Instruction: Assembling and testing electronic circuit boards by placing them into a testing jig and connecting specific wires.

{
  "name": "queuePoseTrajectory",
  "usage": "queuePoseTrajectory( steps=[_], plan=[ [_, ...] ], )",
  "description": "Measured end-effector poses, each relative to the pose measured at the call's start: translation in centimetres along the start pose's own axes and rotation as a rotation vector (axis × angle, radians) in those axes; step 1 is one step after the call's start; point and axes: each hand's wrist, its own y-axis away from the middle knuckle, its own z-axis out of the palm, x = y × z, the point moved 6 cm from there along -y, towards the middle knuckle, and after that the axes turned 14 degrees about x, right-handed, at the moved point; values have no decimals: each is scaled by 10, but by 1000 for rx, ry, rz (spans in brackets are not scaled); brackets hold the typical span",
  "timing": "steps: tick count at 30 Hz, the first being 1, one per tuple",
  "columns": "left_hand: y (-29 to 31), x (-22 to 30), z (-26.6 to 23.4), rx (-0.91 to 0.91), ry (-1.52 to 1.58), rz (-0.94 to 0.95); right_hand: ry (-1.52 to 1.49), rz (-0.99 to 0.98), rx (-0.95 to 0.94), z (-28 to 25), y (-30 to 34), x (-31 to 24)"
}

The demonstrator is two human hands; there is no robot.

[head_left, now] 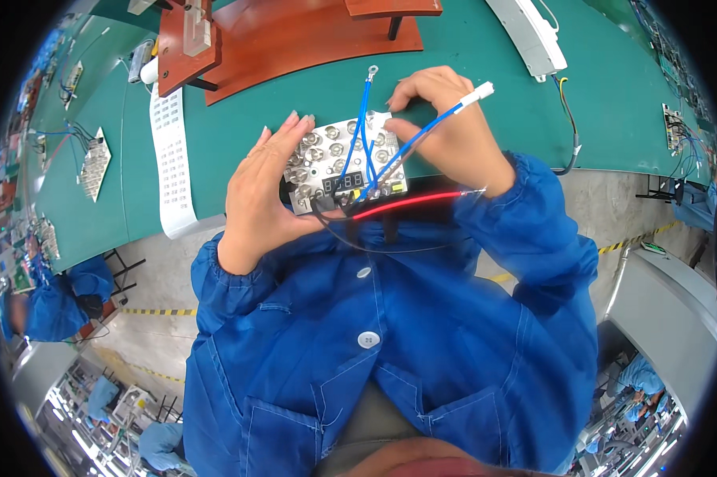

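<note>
A white circuit board [336,149] with several round metallic parts and a dark digit display [343,182] lies tilted in front of me. My left hand [264,191] grips its left side, fingers along the far left edge and thumb at the near edge. By the far right corner is my right hand [446,131], its thumb close to the corner and its curled fingers apart from the thumb. Blue wires [364,119] rise from the board, one pair ending in a ring terminal [372,71], another in a white connector [476,97]. A red wire [406,204] runs right below my right wrist.
A strip of printed labels [175,159] hangs over the near edge of the green table [295,87]. At the back stands a reddish-brown fixture [287,40]. A white elongated housing with a cable [529,36] lies back right. More wired boards [96,165] lie left; co-workers sit beyond.
</note>
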Motion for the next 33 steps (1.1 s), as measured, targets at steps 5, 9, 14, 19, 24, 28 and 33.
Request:
queuePoseTrajectory(
  steps=[5,9,14,19,24,28,33],
  plan=[
    [-1,-2,2,-6,8,-21,-19,-63,10,-7,26,-7],
    [-4,-1,-3,14,1,-21,141,-184,-37,-6,31,-28],
    [1,-5,-5,-11,69,-13,344,-244,-7,3,28,-37],
    [5,4,-12,-102,-32,40,121,-104,-97,-10,20,-20],
    [13,10,-44,-130,-65,17,-98,8,14,-23,14,-7],
    [53,-28,-121,64,275,-350,-101,36,7,-20,13,-9],
    [69,-94,-186,549,271,-507,-87,41,91,-23,12,-7]
  ],
)
